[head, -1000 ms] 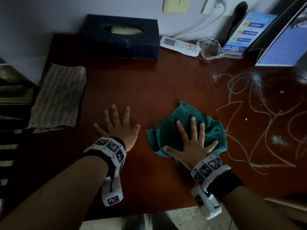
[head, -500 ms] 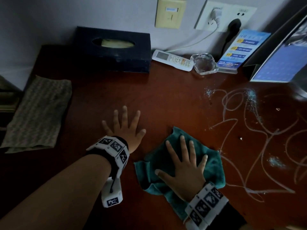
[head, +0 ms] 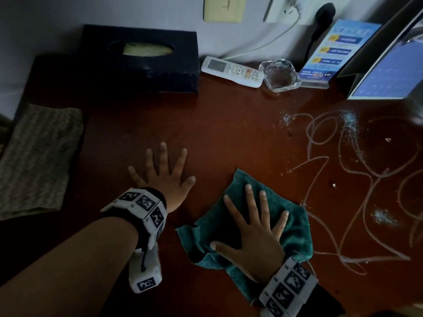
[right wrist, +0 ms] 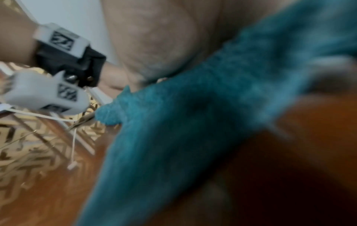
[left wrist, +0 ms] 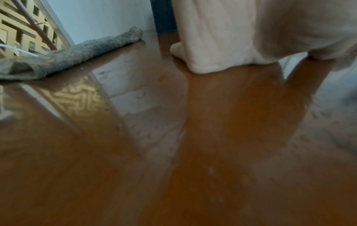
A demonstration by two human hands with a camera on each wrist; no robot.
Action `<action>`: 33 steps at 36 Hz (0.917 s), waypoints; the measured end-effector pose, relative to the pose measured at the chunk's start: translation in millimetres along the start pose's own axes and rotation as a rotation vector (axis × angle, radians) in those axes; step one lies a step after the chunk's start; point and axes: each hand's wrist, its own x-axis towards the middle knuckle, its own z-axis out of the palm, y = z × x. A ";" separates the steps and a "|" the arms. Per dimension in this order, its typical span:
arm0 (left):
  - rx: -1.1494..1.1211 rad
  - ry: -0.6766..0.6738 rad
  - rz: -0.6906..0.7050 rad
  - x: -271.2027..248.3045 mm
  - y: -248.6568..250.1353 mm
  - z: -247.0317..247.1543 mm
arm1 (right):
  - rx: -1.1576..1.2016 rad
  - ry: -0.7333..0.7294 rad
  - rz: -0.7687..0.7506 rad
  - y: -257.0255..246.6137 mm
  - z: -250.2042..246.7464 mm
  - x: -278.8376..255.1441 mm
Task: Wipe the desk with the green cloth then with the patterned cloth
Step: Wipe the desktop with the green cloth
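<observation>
Head view: right hand spread flat on green cloth, pressing it to desk for wiping, just left of white scribbles. Left hand splayed on bare wood, likely bracing. Patterned cloth parked far left, waiting. Two cloths, two hands.

Left wrist: fingers flat on wood.

Right wrist: blurred cloth under palm.

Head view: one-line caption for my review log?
Right hand presses green cloth flat on desk; left hand braces.
</observation>
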 end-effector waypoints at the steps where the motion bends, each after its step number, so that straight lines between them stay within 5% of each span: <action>1: 0.001 0.004 0.000 0.1 0.3 -0.3 | 0.004 -0.002 -0.004 1.2 2.2 -3.5; 18: 0.150 0.170 -0.036 -5.7 24.2 4.1 | 0.034 0.074 -0.013 11.4 34.8 -47.2; 24: -0.026 0.040 -0.037 -13.1 60.3 11.3 | 0.055 0.064 0.014 10.6 43.1 -62.5; 33: -0.029 0.094 -0.036 -6.2 60.9 23.1 | 0.007 0.096 0.039 13.9 58.1 -68.4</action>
